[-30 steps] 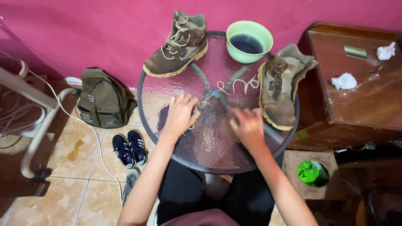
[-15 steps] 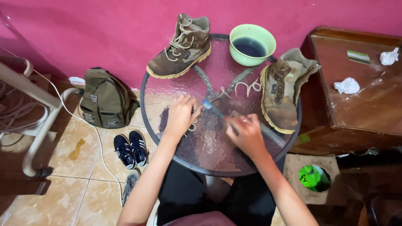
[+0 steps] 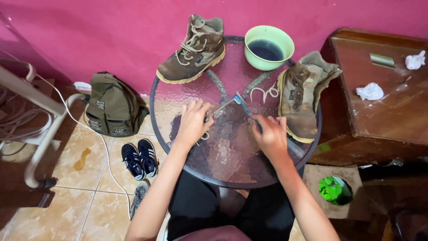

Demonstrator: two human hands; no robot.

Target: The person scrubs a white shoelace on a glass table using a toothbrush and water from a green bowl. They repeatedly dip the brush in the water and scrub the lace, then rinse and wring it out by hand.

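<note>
Desk [image 3: 187, 147]: pebbled glass top, showing glossy. Boots [image 3: 192, 50] looking like scuffed matt suede, cloth laces. Bowl [image 3: 281, 38]: smooth green plastic. Side cabinet [image 3: 383, 116]: polished wood, gleaming. Backpack [image 3: 111, 107]: matt canvas.

The round glass table [image 3: 178, 134] carries two brown boots [image 3: 192, 51] [image 3: 303, 96], a green bowl [image 3: 285, 47] (dark liquid inside) and a loose lace [image 3: 264, 93].

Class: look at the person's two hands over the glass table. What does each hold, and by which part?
The right hand holds a toothbrush by its handle's lower end. The left hand pins a bootlace near one end against the table.
</note>
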